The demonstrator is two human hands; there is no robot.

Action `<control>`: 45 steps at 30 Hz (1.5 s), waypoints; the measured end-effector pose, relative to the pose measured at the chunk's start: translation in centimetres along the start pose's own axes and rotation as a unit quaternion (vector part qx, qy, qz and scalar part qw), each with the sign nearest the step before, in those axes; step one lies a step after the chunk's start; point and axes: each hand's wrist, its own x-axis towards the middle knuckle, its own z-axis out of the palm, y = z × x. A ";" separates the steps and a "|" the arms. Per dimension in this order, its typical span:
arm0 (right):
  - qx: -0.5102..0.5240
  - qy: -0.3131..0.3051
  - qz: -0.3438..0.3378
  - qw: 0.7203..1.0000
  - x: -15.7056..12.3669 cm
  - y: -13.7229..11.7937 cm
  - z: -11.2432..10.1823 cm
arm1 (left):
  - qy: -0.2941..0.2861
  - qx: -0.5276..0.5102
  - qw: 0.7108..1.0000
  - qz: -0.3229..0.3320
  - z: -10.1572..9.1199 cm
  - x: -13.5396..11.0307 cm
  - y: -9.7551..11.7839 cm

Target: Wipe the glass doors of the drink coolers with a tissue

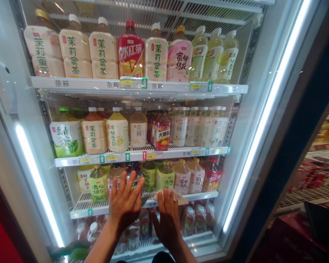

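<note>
My left hand [127, 201] is raised with its fingers spread, palm toward the drinks cooler, in front of the lower bottle shelf. Beside it, my right hand [167, 221] is held up with fingers stretched and thumb apart. Neither hand shows anything gripped. A pale beige patch [182, 199] shows behind the right fingertips; I cannot make out if it is a cloth or a reflection. Faint reflections suggest glass before the shelves, but contact with it cannot be told. Nearest behind the hands are a green tea bottle [98, 183] and another green bottle [165, 176].
Bottled teas fill several white wire shelves; price tags line the middle shelf edge [117, 157] and the upper shelf edge [170, 86]. Bright light strips run down the left [38, 182] and right [265, 117] sides. A rack of packaged goods [312, 168] stands at the right.
</note>
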 end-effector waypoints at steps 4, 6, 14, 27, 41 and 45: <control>0.011 0.032 0.087 0.996 5.6 1.5 -1.2 | 0.001 0.010 1.000 0.004 0.0 0.1 0.0; 0.039 0.036 0.099 0.994 8.6 0.7 -1.7 | 0.001 0.007 1.000 0.005 0.0 0.1 0.0; 0.021 -0.005 -0.029 0.999 1.4 -1.0 -0.5 | 0.001 0.001 1.000 -0.001 0.0 0.1 0.1; 0.066 -0.009 0.018 0.998 7.2 -2.5 -1.6 | 0.001 0.001 1.000 0.000 0.1 -0.1 0.0; 0.035 0.020 0.096 0.995 7.7 -0.2 -1.6 | 0.000 -0.003 1.000 -0.002 0.1 -0.1 0.1; 0.041 -0.002 -0.008 0.999 5.4 -2.0 -1.2 | -0.001 -0.003 1.000 0.002 0.1 -0.1 0.0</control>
